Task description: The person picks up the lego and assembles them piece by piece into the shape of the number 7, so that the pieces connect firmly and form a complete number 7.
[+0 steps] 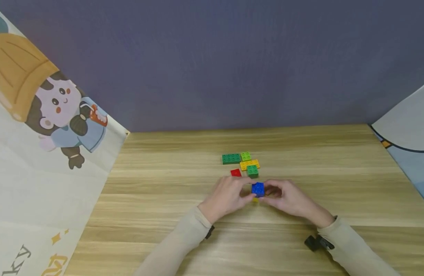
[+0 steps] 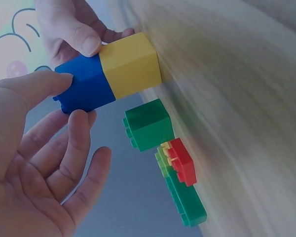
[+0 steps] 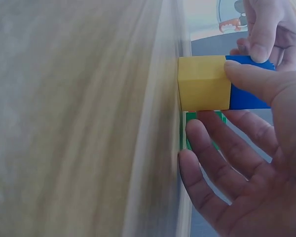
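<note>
A blue toy building brick (image 1: 258,188) sits on top of a yellow brick (image 2: 130,66), their faces meeting flush. The yellow one's underside appears to rest on the tabletop. My left hand (image 1: 229,195) pinches the blue brick between thumb and fingers, its other fingers loosely bent below in the left wrist view. From the opposite side my right hand (image 1: 291,197) grips the stack, its thumb on the yellow brick near the seam in the right wrist view. Just beyond the hands lie a square green brick (image 1: 252,171) and a red brick (image 1: 235,173).
Farther back on the wooden table (image 1: 156,184) are a long dark green brick (image 1: 230,158), a small lime brick (image 1: 245,156) and a long yellow brick (image 1: 244,165), partly covered by the square green one. A dark panel (image 1: 246,69) rises behind the table.
</note>
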Action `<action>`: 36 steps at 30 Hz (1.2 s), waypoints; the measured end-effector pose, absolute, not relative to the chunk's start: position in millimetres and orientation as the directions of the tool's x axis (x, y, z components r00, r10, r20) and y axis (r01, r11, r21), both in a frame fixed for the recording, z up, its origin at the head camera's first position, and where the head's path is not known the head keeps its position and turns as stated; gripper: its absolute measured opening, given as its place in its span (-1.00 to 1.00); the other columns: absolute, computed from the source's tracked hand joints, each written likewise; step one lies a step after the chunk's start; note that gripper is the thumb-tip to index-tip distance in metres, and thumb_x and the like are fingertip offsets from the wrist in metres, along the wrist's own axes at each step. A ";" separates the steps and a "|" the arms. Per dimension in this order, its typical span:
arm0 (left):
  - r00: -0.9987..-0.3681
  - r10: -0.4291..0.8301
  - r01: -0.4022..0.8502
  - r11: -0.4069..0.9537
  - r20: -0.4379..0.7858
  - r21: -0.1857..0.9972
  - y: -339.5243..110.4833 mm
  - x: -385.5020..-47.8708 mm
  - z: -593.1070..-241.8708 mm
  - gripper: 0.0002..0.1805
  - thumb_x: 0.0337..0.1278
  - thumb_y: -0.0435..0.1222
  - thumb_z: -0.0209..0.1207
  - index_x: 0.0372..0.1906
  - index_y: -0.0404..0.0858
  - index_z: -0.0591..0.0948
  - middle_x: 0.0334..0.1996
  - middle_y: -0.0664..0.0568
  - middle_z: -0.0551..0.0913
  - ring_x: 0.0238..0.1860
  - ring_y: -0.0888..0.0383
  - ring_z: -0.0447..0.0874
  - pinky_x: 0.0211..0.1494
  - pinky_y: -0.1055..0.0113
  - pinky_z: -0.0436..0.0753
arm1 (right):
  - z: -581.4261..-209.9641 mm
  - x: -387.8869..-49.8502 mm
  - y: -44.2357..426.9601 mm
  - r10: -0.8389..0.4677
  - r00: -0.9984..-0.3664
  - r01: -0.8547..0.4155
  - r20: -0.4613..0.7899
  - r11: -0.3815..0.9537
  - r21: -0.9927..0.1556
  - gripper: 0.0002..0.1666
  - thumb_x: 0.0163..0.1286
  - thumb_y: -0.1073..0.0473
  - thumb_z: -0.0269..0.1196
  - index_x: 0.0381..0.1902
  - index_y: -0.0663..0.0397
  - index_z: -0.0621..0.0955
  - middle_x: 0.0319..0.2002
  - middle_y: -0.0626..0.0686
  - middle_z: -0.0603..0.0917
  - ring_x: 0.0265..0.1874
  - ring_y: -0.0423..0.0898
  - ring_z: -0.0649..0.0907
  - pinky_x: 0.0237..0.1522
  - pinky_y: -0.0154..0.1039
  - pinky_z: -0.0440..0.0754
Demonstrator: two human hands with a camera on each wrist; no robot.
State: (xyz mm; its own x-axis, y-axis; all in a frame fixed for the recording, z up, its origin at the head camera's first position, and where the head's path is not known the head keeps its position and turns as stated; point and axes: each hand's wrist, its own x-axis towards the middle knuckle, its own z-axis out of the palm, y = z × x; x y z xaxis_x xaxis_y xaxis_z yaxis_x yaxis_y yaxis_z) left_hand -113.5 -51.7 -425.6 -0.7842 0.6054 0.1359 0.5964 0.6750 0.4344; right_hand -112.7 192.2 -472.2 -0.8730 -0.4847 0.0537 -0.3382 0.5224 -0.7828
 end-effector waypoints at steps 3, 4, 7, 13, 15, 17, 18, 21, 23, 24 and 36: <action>-0.790 0.598 0.587 0.675 0.133 0.446 -51.5 -113.0 -426.7 -0.60 0.37 -0.11 0.42 0.23 -0.12 0.75 -0.50 0.13 0.68 -0.64 0.42 0.36 -0.60 0.57 0.31 | -472.7 -113.2 192.5 -0.490 -0.870 -0.347 0.059 0.523 -0.778 -0.69 0.36 0.11 0.53 0.01 0.06 0.77 -0.15 -0.03 0.85 -0.21 -0.23 0.78 -0.19 -0.33 0.77; -0.791 0.596 0.585 0.677 0.134 0.446 -51.5 -112.8 -427.3 -0.60 0.37 -0.11 0.42 0.23 -0.12 0.75 -0.50 0.14 0.68 -0.64 0.42 0.36 -0.60 0.56 0.31 | -472.9 -113.4 192.7 -0.491 -0.869 -0.346 0.056 0.523 -0.779 -0.69 0.37 0.11 0.53 0.01 0.06 0.77 -0.15 -0.04 0.84 -0.21 -0.23 0.77 -0.19 -0.33 0.77; -0.794 0.594 0.582 0.676 0.134 0.452 -51.3 -111.9 -428.4 -0.59 0.36 -0.11 0.42 0.23 -0.11 0.75 -0.51 0.17 0.67 -0.62 0.44 0.39 -0.60 0.57 0.33 | -473.3 -113.4 193.4 -0.493 -0.868 -0.343 0.052 0.522 -0.780 -0.70 0.37 0.08 0.53 0.00 0.04 0.77 -0.16 -0.05 0.84 -0.21 -0.24 0.77 -0.19 -0.33 0.77; -0.789 0.601 0.586 0.676 0.126 0.447 -51.8 -112.0 -431.6 -0.58 0.36 -0.09 0.42 0.23 -0.09 0.73 -0.45 0.17 0.70 -0.59 0.44 0.41 -0.55 0.60 0.37 | -473.2 -112.8 194.9 -0.504 -0.863 -0.343 0.042 0.521 -0.782 -0.71 0.38 0.03 0.52 -0.02 -0.01 0.77 -0.16 -0.07 0.83 -0.22 -0.27 0.76 -0.18 -0.33 0.77; -0.784 0.609 0.590 0.672 0.119 0.447 -52.3 -112.6 -432.9 -0.57 0.37 -0.08 0.41 0.24 -0.11 0.70 -0.42 0.17 0.68 -0.58 0.43 0.41 -0.54 0.60 0.37 | -473.2 -112.7 195.1 -0.509 -0.860 -0.345 0.043 0.516 -0.784 -0.72 0.38 0.04 0.52 -0.03 -0.01 0.77 -0.16 -0.07 0.83 -0.22 -0.27 0.76 -0.18 -0.33 0.77; -0.780 0.616 0.592 0.669 0.113 0.449 -52.8 -113.2 -433.9 -0.57 0.38 -0.08 0.41 0.24 -0.12 0.67 -0.36 0.17 0.69 -0.55 0.42 0.43 -0.51 0.60 0.39 | -473.1 -112.7 195.2 -0.513 -0.857 -0.349 0.047 0.510 -0.786 -0.73 0.38 0.04 0.52 -0.04 -0.01 0.77 -0.17 -0.06 0.83 -0.22 -0.26 0.77 -0.17 -0.33 0.77; -0.779 0.618 0.591 0.666 0.108 0.454 -53.2 -113.5 -434.4 -0.56 0.37 -0.08 0.41 0.24 -0.12 0.66 -0.31 0.16 0.71 -0.52 0.42 0.45 -0.49 0.61 0.40 | -473.1 -112.7 195.2 -0.516 -0.855 -0.351 0.048 0.509 -0.786 -0.73 0.38 0.03 0.52 -0.05 -0.02 0.77 -0.16 -0.06 0.83 -0.21 -0.26 0.77 -0.17 -0.32 0.77; -0.781 0.616 0.581 0.660 0.099 0.476 -54.3 -114.3 -434.4 -0.56 0.35 -0.08 0.43 0.22 -0.12 0.66 -0.18 0.12 0.77 -0.45 0.43 0.51 -0.42 0.61 0.45 | -473.0 -112.9 195.0 -0.525 -0.850 -0.355 0.049 0.502 -0.789 -0.72 0.37 0.02 0.53 -0.05 -0.02 0.76 -0.16 -0.06 0.83 -0.21 -0.25 0.77 -0.16 -0.31 0.78; -0.788 0.608 0.568 0.657 0.095 0.496 -54.6 -115.2 -434.4 -0.56 0.32 -0.07 0.45 0.20 -0.11 0.67 -0.12 0.12 0.80 -0.40 0.44 0.55 -0.37 0.61 0.47 | -472.6 -113.3 194.9 -0.530 -0.847 -0.358 0.050 0.497 -0.791 -0.72 0.37 0.02 0.53 -0.05 -0.02 0.76 -0.16 -0.06 0.83 -0.20 -0.24 0.77 -0.16 -0.30 0.78; -0.791 0.604 0.561 0.655 0.094 0.507 -54.8 -115.6 -434.4 -0.57 0.32 -0.07 0.45 0.20 -0.10 0.68 -0.13 0.12 0.80 -0.39 0.44 0.56 -0.36 0.60 0.48 | -472.3 -113.5 194.8 -0.531 -0.846 -0.358 0.051 0.495 -0.791 -0.71 0.37 0.02 0.53 -0.05 -0.02 0.76 -0.16 -0.06 0.83 -0.20 -0.24 0.77 -0.16 -0.30 0.78; -0.813 0.575 0.532 0.670 0.092 0.518 -54.6 -118.8 -440.3 -0.51 0.25 -0.05 0.50 0.24 -0.08 0.74 -0.42 0.22 0.73 -0.52 0.46 0.47 -0.45 0.57 0.42 | -471.1 -114.3 194.1 -0.522 -0.852 -0.348 0.039 0.510 -0.787 -0.70 0.38 0.01 0.52 -0.02 -0.02 0.76 -0.17 -0.10 0.83 -0.21 -0.26 0.76 -0.15 -0.29 0.76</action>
